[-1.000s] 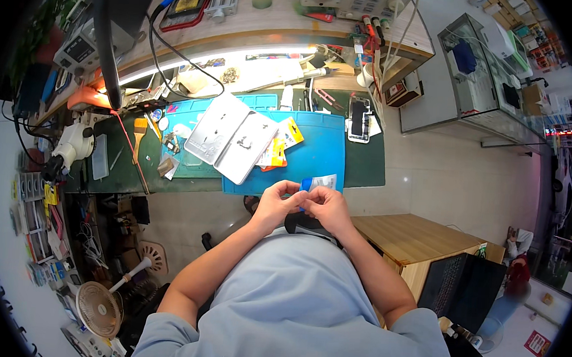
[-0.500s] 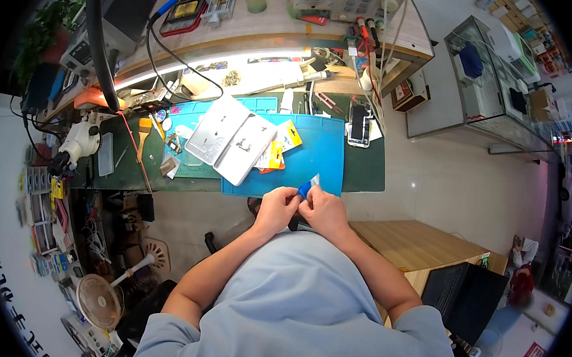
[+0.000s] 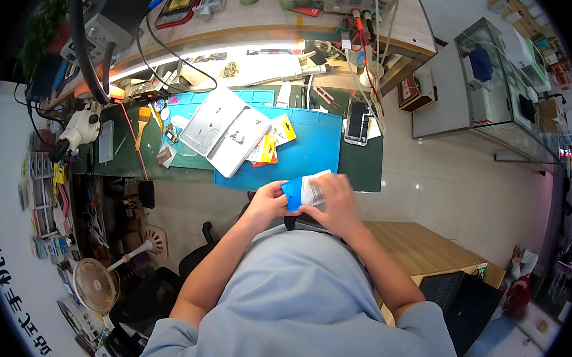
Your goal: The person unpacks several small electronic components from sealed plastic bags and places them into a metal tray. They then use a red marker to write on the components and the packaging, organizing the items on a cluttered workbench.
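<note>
A flat blue-and-white packet (image 3: 293, 194) is held in front of my belly, just off the near edge of the blue work mat (image 3: 313, 155). My left hand (image 3: 268, 205) grips its blue end, fingers closed. The white end lies between the thumb and fingers of my right hand (image 3: 338, 206), whose fingertips are smeared by motion. Beyond my hands, an opened white case (image 3: 219, 140) with small metal parts lies on the mat. Yellow-and-white cards (image 3: 276, 139) stick out from under its right side.
A phone with a dark screen (image 3: 357, 121) lies on the bench's right, near red-handled pliers or snips (image 3: 327, 97). A brush (image 3: 143, 119) and a microscope (image 3: 79, 130) are at the left. A wooden cabinet (image 3: 419, 249) stands to my right, a fan (image 3: 96, 285) lower left.
The packet, mostly covered by my closed hands before, now shows spread out flat between them. My right hand has shifted, its fingers lifted over the white end. The view has shifted slightly.
</note>
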Tool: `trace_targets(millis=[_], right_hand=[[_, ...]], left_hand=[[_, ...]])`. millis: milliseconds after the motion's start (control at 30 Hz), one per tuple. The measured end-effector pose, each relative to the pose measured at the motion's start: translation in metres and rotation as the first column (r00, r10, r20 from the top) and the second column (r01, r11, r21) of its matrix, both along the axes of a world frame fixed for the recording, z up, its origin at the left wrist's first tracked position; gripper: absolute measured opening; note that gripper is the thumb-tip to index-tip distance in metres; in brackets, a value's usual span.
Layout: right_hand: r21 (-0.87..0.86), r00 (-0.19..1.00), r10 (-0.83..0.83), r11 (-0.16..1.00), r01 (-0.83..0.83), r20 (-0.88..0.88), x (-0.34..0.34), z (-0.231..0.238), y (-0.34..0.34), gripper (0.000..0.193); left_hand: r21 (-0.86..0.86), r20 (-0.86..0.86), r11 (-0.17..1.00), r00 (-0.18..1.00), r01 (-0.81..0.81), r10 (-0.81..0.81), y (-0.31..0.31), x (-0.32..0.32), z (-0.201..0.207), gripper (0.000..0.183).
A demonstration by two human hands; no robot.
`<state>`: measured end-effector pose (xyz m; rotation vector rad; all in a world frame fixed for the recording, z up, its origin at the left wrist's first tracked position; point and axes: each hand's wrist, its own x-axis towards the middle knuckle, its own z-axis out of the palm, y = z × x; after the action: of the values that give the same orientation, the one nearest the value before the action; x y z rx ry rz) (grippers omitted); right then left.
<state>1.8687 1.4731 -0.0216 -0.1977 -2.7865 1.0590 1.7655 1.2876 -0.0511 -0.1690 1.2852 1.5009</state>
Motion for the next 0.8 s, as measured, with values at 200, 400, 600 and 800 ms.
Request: trace_targets(millis=[200, 400, 600, 800], right_hand=[[-0.069, 0.964, 0.265, 0.962, -0.263, 0.027, -0.007, -0.009, 0.026, 0.093], [0.012, 0.956, 0.281, 0.959, -0.283, 0.088, -0.026, -0.008, 0.008, 0.081], [0.066, 0.947, 0.281, 0.954, -0.294, 0.156, -0.051, 0.015, -0.009, 0.080], [0.040, 0.912, 0.351, 0.929, -0.367, 0.214, -0.067, 0.018, -0.020, 0.085]], left_hand=[[0.044, 0.034, 0.999, 0.999, 0.029, -0.031, -0.012, -0.007, 0.009, 0.040], [0.023, -0.042, 0.994, 0.994, 0.105, -0.104, -0.021, -0.023, 0.004, 0.040], [0.052, 0.035, 0.998, 0.999, 0.028, -0.030, -0.038, -0.042, 0.009, 0.037], [0.165, -0.084, 0.982, 0.993, 0.093, -0.080, -0.058, -0.056, 0.005, 0.041]])
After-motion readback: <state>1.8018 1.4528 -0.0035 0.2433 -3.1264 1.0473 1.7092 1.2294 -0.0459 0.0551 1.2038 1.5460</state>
